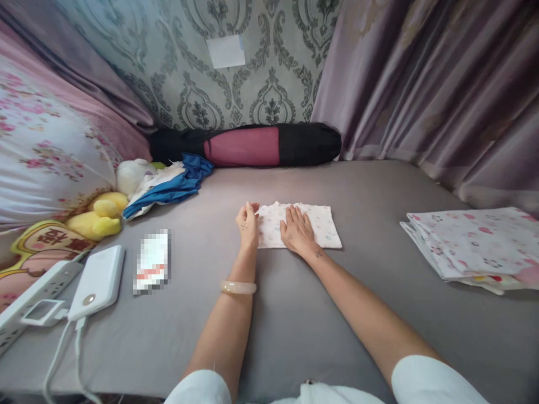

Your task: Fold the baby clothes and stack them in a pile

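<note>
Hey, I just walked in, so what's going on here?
A person has their right hand spread flat on a small white printed cloth lying on the grey sheet. Their left hand is half curled at its left edge; whether it grips is unclear. More printed cloth lies folded off to the right.

head-worn view from close above, forward and down across grey sheet (370,252) to patterned wall (272,84)

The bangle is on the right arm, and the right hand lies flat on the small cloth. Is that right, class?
Not quite: the head view shows the bangle on the left arm. The right hand does lie flat on the small cloth.
</note>
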`<state>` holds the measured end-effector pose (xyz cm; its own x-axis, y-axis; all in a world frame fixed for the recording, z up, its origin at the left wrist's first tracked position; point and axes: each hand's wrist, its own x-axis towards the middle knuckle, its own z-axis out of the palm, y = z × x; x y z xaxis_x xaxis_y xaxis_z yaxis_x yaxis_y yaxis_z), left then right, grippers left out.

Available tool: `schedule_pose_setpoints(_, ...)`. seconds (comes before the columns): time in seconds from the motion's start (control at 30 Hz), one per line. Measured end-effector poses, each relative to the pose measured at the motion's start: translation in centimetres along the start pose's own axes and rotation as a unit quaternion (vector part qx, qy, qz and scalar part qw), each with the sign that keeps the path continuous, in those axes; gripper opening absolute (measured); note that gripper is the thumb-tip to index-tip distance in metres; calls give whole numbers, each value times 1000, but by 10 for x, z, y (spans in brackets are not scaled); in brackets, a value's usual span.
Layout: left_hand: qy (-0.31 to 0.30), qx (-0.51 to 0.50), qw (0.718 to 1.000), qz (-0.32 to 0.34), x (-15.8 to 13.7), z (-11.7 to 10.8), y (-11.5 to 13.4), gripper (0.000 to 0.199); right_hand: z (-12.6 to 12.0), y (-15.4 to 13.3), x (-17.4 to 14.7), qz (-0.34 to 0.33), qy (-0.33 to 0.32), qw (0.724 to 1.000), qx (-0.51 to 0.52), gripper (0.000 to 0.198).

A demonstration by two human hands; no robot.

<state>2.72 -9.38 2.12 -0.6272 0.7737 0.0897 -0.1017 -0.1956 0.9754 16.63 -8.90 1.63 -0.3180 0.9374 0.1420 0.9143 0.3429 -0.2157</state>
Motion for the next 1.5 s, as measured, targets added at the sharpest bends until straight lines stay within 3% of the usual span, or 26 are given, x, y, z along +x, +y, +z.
schedule_pose_setpoints(0.13,48,-101,992,-51,7,-5,2,44,-2,3,0,-5,-8,1000,-6,60)
schedule_pose_setpoints(0.4,90,-148,982,-74,16,-15,4,38,0,-26,7,-21,-2,1000,18,60)
schedule_pose_setpoints(1.3,162,-232,954,-101,25,-24,12,28,16,-53,23,-5,-8,1000,25,61)
schedule_pose_setpoints(1.5,171,-230,953,-99,25,-26,13,27,12,-72,18,-44,-5,998,34,58)
